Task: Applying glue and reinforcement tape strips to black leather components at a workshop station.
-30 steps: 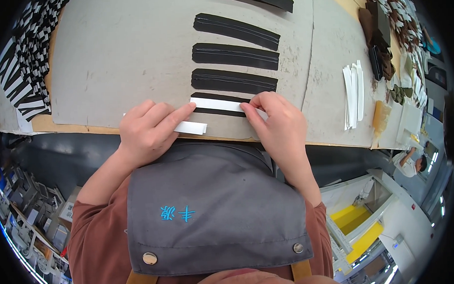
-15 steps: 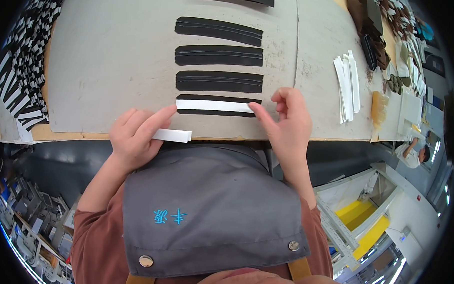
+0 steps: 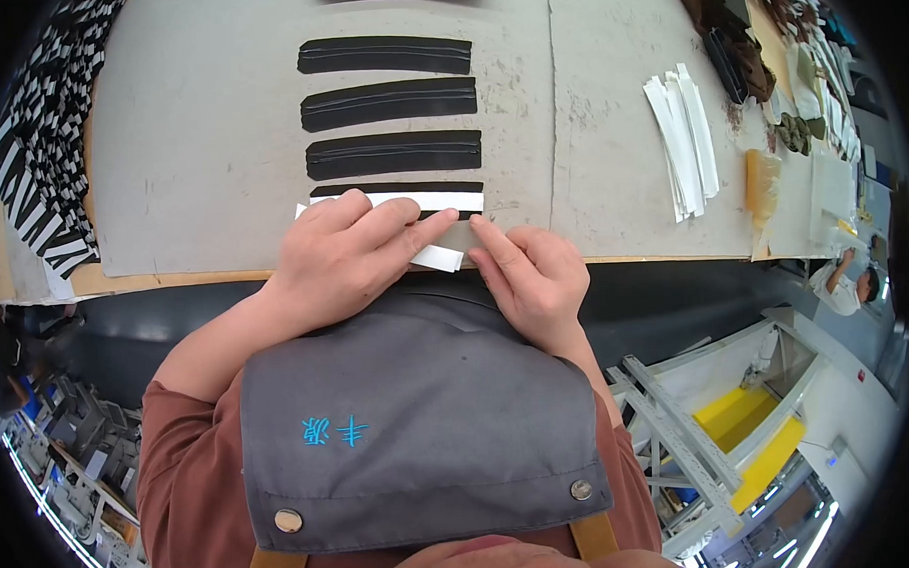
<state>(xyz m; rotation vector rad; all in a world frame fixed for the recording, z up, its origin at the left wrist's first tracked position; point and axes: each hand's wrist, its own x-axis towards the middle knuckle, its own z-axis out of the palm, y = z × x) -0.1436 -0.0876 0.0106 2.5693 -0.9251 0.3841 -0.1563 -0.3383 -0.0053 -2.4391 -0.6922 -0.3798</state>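
On the table's near side lies a black fabric strip [image 3: 396, 189] with a white strip [image 3: 454, 200] along it. My left hand [image 3: 348, 250] rests over its left and middle part, the index fingertip pressing near the right end. Folded white strips [image 3: 438, 259] are held under that hand; one end sticks out below the fingers, another at the left. Curled fingers of my right hand [image 3: 536, 276] meet the strip's lower right corner with the index tip; whether they pinch anything is hidden. Farther off, several black strips [image 3: 394, 154] lie in a row, each with a lengthwise line.
A fan of white strips [image 3: 682, 146] lies to the right, near a yellowish bottle [image 3: 763, 188]. Piled black and white pieces [image 3: 44, 148] fill the left edge. Dark brown cloth [image 3: 731, 34] is heaped at the far right. Another person [image 3: 847, 282] is in the right background.
My left hand has moved right, over the strip, bringing the folded white strips along. My right hand has shifted left and down, its fingers now curled. The whole view has shifted slightly.
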